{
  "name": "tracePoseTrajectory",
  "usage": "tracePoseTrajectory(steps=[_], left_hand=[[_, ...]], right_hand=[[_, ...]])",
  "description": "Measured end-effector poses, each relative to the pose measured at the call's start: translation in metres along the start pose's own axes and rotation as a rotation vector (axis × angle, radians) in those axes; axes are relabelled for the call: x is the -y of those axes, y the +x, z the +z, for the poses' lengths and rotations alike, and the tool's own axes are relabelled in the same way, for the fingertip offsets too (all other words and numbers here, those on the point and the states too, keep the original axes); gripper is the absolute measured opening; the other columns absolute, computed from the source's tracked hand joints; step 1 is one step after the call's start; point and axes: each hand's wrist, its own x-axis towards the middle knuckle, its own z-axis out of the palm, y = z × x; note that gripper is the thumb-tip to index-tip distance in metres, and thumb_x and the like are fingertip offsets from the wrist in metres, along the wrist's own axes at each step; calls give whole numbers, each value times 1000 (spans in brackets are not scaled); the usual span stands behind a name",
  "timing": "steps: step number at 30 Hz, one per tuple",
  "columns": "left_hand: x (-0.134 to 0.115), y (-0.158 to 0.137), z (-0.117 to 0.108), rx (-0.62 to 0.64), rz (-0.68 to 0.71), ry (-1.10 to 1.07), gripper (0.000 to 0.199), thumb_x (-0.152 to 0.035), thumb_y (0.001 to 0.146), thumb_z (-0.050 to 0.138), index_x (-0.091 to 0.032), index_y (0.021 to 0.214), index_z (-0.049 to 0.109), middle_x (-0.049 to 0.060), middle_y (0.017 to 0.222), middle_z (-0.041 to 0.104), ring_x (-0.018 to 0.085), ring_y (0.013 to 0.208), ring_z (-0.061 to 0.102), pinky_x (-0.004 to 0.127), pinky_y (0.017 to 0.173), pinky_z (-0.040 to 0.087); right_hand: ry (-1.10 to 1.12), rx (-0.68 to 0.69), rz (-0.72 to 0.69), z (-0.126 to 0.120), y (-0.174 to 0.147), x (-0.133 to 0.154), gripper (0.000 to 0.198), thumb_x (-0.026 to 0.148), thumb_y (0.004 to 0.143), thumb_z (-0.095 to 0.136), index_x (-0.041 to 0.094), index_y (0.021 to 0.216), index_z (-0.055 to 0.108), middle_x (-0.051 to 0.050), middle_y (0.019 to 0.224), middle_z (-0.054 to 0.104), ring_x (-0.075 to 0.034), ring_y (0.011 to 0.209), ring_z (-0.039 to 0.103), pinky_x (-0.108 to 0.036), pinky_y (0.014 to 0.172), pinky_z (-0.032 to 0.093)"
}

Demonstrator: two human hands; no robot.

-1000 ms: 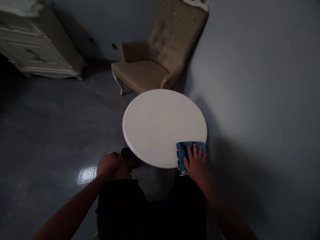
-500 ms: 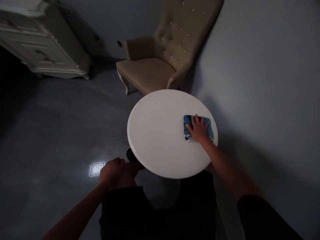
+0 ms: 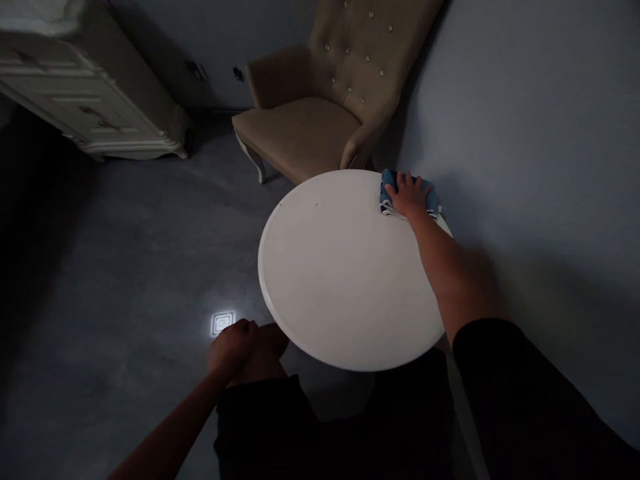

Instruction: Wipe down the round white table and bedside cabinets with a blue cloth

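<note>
A folded blue cloth point(image 3: 431, 193) with dark patches and white edges lies on the far right rim of a round white table point(image 3: 340, 280). My right hand point(image 3: 411, 196) holds it down against the tabletop, its fingers spread and bent across the cloth. The palm hides the middle of the cloth. On my left knee rests my left hand point(image 3: 234, 347), closed in a loose fist and apart from the table. I see no object in it.
Just beyond the table stands a brown tufted armchair point(image 3: 300, 130). A pale wall point(image 3: 540, 147) runs close along the right side. A cream cabinet point(image 3: 135, 100) is at the far left, and a square light patch point(image 3: 223, 323) shows on the grey floor.
My right hand has moved the cloth away from me and slightly right, from the table's right part to its far right rim. The left hand stays on the knee; the view has shifted slightly.
</note>
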Motion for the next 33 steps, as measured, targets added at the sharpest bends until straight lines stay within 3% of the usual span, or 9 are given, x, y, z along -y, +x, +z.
tracePoseTrajectory(steps=[3, 6, 12, 16, 19, 21, 24, 29, 33], left_hand=[[-6, 1, 1, -16, -17, 18, 61, -53, 112, 34, -19, 117, 85, 23, 124, 86, 42, 116, 81, 44, 86, 56], [-12, -2, 1, -25, 1, 23, 60, -52, 112, 35, -19, 116, 85, 23, 126, 86, 42, 117, 81, 44, 87, 57], [-24, -19, -1, -50, 45, 10, 59, -47, 112, 34, -15, 118, 84, 26, 130, 84, 42, 120, 81, 46, 92, 59], [-21, -28, 2, -67, 67, -12, 58, -45, 110, 35, -14, 116, 84, 26, 128, 84, 43, 119, 81, 47, 92, 60], [-15, -29, 4, -75, 65, -30, 59, -46, 110, 35, -15, 115, 84, 27, 127, 85, 44, 118, 81, 48, 91, 60], [-11, -28, 4, -69, 54, -35, 59, -47, 110, 35, -15, 114, 84, 27, 126, 85, 45, 118, 81, 49, 91, 60], [-8, -25, 4, -48, 38, -25, 59, -49, 110, 34, -17, 114, 84, 25, 127, 85, 45, 117, 81, 49, 90, 59], [-6, -18, 4, -42, 35, -19, 60, -52, 111, 33, -20, 112, 83, 22, 126, 86, 43, 117, 81, 46, 88, 57], [-5, -13, -1, -12, 6, -8, 61, -52, 112, 33, -19, 118, 84, 22, 129, 86, 42, 119, 81, 44, 87, 56]], right_hand=[[-2, 1, -22, 0, -35, 0, 86, 69, 121, 23, 15, 188, 31, -23, 195, 22, -60, 175, 20, -95, 132, 17], [-8, 1, -52, -1, -100, 1, 83, 65, 120, 27, 15, 187, 33, -21, 196, 22, -59, 176, 20, -94, 134, 18], [-30, 10, -120, 6, -296, 3, 79, 52, 116, 38, 16, 186, 39, -15, 196, 24, -56, 179, 19, -89, 138, 22], [8, 1, -119, 25, -424, 11, 81, 59, 109, 47, 34, 186, 41, -2, 193, 31, -52, 179, 22, -87, 140, 25], [57, 3, -111, 39, -473, 15, 79, 65, 107, 45, 50, 185, 36, 9, 191, 33, -46, 180, 20, -87, 141, 27], [68, 25, -128, 42, -473, 15, 81, 65, 108, 45, 49, 186, 34, 9, 191, 31, -46, 181, 18, -88, 141, 27], [42, 56, -158, 33, -431, 16, 84, 61, 109, 47, 38, 188, 34, 3, 193, 29, -50, 181, 16, -88, 141, 23], [-26, 51, -150, 10, -304, 24, 79, 53, 115, 41, 18, 186, 40, -11, 196, 23, -54, 180, 18, -87, 140, 20], [-60, 59, -96, -2, -188, 34, 80, 55, 118, 32, 15, 188, 33, -14, 198, 19, -54, 179, 17, -86, 139, 21]])
